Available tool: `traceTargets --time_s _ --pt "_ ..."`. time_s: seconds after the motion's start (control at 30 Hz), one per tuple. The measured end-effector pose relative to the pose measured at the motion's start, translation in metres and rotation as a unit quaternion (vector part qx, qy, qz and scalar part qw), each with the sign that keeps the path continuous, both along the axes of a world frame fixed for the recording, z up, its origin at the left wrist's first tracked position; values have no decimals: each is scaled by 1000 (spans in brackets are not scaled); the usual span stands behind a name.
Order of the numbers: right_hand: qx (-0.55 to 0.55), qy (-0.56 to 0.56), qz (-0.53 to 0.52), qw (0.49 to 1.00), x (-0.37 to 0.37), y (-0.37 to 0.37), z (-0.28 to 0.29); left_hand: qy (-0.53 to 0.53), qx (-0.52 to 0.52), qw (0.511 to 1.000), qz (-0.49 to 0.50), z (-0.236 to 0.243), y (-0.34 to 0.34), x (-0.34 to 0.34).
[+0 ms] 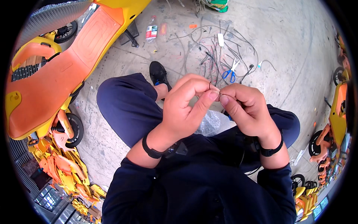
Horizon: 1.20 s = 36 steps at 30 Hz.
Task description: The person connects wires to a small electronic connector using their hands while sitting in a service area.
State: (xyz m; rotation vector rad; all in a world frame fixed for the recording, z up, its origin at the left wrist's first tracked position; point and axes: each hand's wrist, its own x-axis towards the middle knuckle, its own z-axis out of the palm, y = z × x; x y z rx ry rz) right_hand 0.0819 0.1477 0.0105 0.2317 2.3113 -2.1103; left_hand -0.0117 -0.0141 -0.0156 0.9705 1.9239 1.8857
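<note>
My left hand (182,106) and my right hand (248,108) meet fingertip to fingertip above my lap, both closed in a pinch. A short, thin dark wire (210,85) curls up from the left fingertips. Its other part runs between the fingers toward the right thumb and is mostly hidden. Clear bubble wrap (212,124) lies below and behind the hands, between my legs. Just beyond my right hand, scissors with blue handles (230,74) rest on the floor, blades pointing away.
A heap of cut wires and cables (214,56) spreads over the concrete floor, with a white tag-like piece (220,40) on it. A plastic bottle (151,30) lies farther left. A yellow and orange scooter body (63,80) stands close on the left; more scooters (337,100) line the right.
</note>
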Motion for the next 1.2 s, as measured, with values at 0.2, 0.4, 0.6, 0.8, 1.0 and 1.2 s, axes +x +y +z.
traceTargets --time_s 0.2,0.4,0.6,0.8,1.0,1.2 --pt "62 84 -25 994 -2 -1 -8 152 -14 988 33 5 8 2" --pt "93 77 -19 993 0 -2 -9 298 -39 951 67 -6 11 1" --pt "86 72 -24 993 0 -7 -5 179 -25 982 63 -5 8 5" --pt "37 105 -15 994 0 -6 -7 -59 41 997 17 2 5 11" --pt "-1 142 22 990 -2 -5 -8 -287 103 951 -50 6 0 8" --pt "-34 117 49 991 -1 2 -6 -150 78 986 -18 3 -1 7"
